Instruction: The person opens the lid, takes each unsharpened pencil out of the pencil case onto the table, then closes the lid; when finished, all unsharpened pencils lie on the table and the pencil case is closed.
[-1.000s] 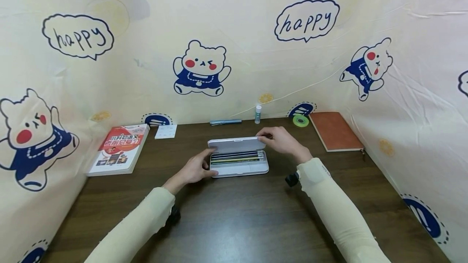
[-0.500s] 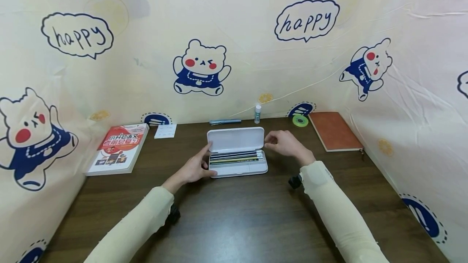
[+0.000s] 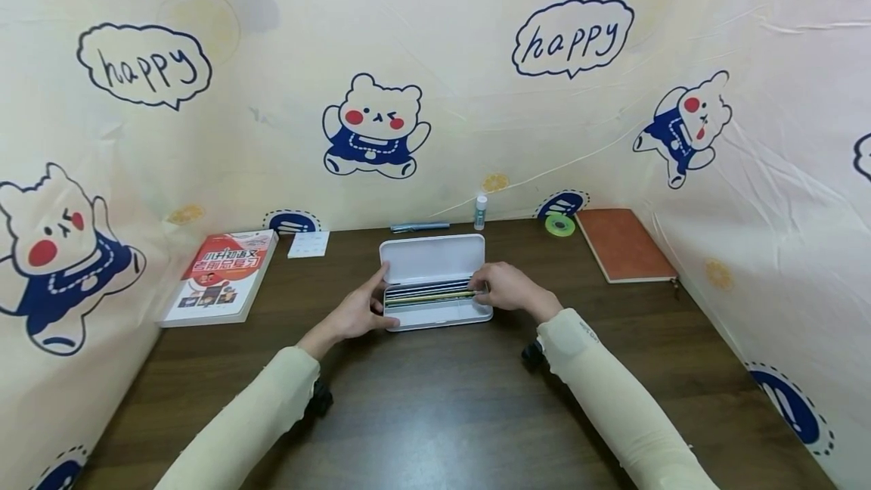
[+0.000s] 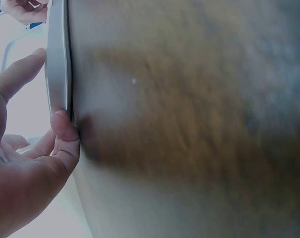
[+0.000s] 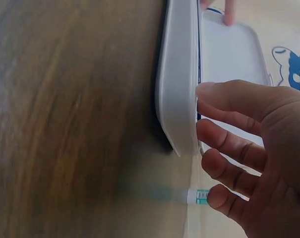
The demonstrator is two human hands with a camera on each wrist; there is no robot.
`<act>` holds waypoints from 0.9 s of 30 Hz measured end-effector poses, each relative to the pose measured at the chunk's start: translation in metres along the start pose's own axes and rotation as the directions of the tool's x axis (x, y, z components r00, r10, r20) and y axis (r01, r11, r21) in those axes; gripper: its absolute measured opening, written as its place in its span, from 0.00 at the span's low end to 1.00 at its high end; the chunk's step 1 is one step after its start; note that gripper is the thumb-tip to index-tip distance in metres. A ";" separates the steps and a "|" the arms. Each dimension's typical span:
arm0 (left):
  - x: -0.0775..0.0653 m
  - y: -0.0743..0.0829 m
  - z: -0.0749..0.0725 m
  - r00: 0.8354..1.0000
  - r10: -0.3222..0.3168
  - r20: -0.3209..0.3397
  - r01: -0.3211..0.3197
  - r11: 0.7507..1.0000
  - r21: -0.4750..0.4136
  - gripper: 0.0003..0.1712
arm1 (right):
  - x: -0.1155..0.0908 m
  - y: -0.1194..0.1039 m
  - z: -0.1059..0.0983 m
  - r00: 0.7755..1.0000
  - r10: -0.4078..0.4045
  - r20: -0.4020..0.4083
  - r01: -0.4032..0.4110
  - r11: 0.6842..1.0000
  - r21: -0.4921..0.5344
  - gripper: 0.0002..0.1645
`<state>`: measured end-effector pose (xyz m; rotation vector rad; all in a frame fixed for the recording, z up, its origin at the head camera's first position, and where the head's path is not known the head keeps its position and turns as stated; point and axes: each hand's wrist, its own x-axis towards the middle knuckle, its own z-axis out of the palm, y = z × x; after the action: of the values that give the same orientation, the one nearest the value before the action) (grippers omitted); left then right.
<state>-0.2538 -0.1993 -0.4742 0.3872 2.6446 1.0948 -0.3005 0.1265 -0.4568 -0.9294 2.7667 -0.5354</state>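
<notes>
A white pencil case (image 3: 442,315) lies with its lid (image 3: 433,258) raised on the dark wooden table. Several pencils (image 3: 429,294) lie side by side in it. My left hand (image 3: 355,312) grips the case's left end, thumb at the front corner and index finger up against the lid. My right hand (image 3: 509,287) reaches over the right end, thumb and index finger down at the pencil ends. In the right wrist view, the tips of the thumb and index finger of the right hand (image 5: 259,144) go behind the case wall, so whether they pinch a pencil is hidden.
At the back stand or lie a blue pen (image 3: 420,227), a glue stick (image 3: 480,213) and a green tape roll (image 3: 560,224). A brown notebook (image 3: 626,245) lies right; a thick book (image 3: 221,278) and a white paper (image 3: 308,244) lie left. A printed cloth wall (image 3: 463,119) encloses the table.
The lid has swung further up and back. My right hand has let go of it and come down to the pencils. The case has shifted slightly left, my left hand still on it.
</notes>
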 end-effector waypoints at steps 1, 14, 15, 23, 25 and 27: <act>0.000 -0.001 0.000 1.000 0.001 0.001 -0.001 1.000 0.005 0.67 | 0.000 -0.001 0.001 1.000 0.002 0.000 -0.002 1.000 -0.006 0.07; -0.002 -0.006 -0.004 1.000 -0.009 -0.002 0.010 1.000 0.021 0.67 | 0.007 -0.004 0.007 0.999 -0.026 0.024 0.027 1.000 -0.017 0.04; -0.002 -0.007 -0.004 1.000 -0.014 -0.004 0.014 1.000 0.016 0.67 | 0.008 -0.004 0.008 0.999 -0.030 0.025 0.030 0.999 -0.016 0.04; -0.003 -0.011 -0.007 1.000 -0.028 0.012 0.028 1.000 -0.005 0.68 | 0.012 -0.009 0.009 0.998 -0.050 0.035 0.051 0.999 -0.019 0.03; -0.004 -0.011 -0.006 0.999 -0.032 0.010 0.033 0.999 -0.006 0.68 | 0.013 -0.010 0.008 0.999 -0.037 0.036 0.037 0.999 -0.006 0.03; -0.003 -0.011 -0.006 0.999 -0.032 0.007 0.032 0.999 0.001 0.67 | 0.013 -0.011 0.008 0.999 -0.025 0.037 0.025 1.000 0.010 0.04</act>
<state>-0.2542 -0.2118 -0.4772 0.3471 2.6362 1.0811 -0.3027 0.1084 -0.4602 -0.9628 2.7206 -0.5295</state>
